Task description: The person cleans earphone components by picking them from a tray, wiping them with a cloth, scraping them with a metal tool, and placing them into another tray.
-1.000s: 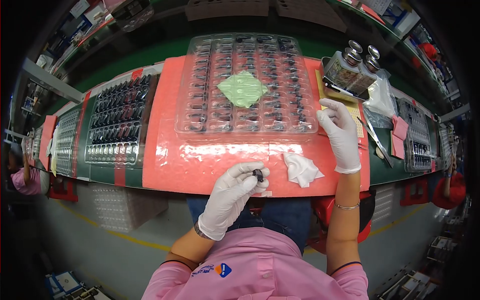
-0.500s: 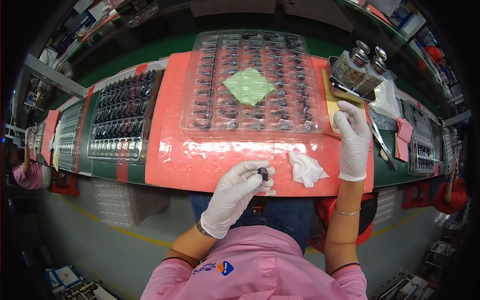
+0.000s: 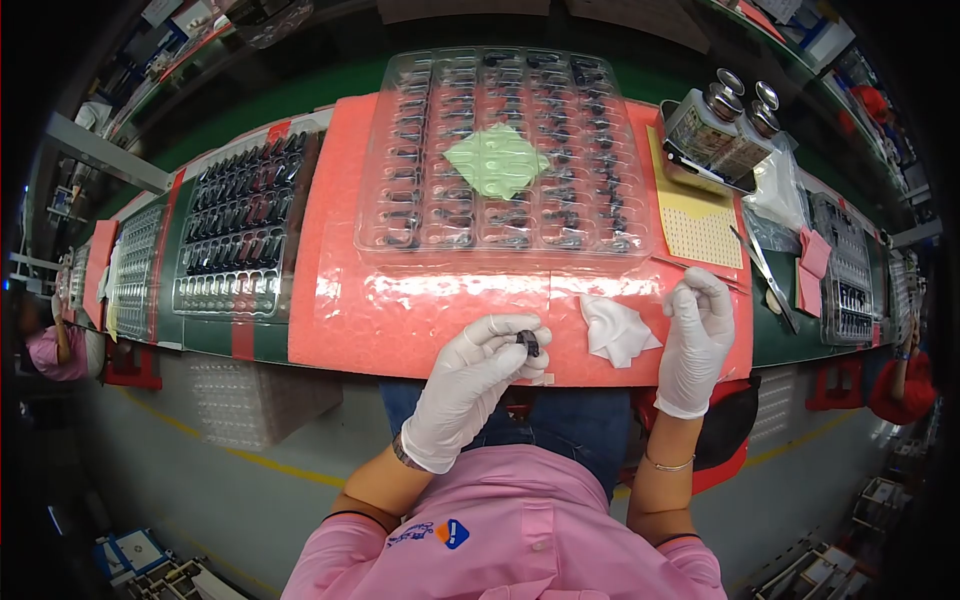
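From where I stand, the small black part (image 3: 528,343) sits in the left hand (image 3: 487,370), its grip closed with thumb and fingers around it, over the near edge of the pink-covered surface (image 3: 345,335). It looks light and stiff, probably smooth enough to slip in a glove; I'd pinch it by opposite sides, gently, in case small features are fragile. The right hand (image 3: 697,345) is at its three o'clock, fingertips drawn together; I can't tell whether they hold anything. The soft white cloth (image 3: 617,332) lies between; the clear tray (image 3: 505,245) is at twelve.
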The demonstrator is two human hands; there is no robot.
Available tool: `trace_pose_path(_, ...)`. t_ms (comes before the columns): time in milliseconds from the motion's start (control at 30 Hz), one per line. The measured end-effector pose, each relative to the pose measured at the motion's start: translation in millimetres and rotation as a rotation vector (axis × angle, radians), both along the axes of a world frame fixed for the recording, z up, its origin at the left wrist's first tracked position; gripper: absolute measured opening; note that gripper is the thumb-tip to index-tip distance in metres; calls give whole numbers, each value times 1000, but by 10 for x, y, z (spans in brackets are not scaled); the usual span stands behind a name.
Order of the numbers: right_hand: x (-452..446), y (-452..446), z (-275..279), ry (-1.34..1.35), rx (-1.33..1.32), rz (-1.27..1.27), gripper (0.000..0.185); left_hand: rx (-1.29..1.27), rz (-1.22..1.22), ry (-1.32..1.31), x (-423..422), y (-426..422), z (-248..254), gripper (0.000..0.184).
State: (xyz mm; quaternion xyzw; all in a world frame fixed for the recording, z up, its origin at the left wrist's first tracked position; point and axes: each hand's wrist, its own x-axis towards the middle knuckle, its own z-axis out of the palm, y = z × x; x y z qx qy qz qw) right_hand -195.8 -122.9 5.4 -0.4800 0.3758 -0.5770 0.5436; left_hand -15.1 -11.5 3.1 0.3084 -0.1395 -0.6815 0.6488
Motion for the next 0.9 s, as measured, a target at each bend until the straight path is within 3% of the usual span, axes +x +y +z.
trace_pose_path(367, 136, -295, 199, 77, 5, -53, 22, 14, 6, 10, -2, -12, 25, 30)
trace_pose_path(467, 187, -410, 248, 233, -4, 25, 24, 23, 15, 13, -8, -6, 23, 30)
trace_pose_path(767, 205, -448, 140, 374, 22, 88, 26, 13, 4, 27, 0, -9, 20, 30)
trace_pose_path(867, 248, -403, 160, 728, -397, -200, 27, 17, 9, 23, -4, -7, 18, 30)
trace_pose_path(900, 234, -374, 152, 726, -394, -198, 27, 17, 14, 21, -8, -6, 18, 30)
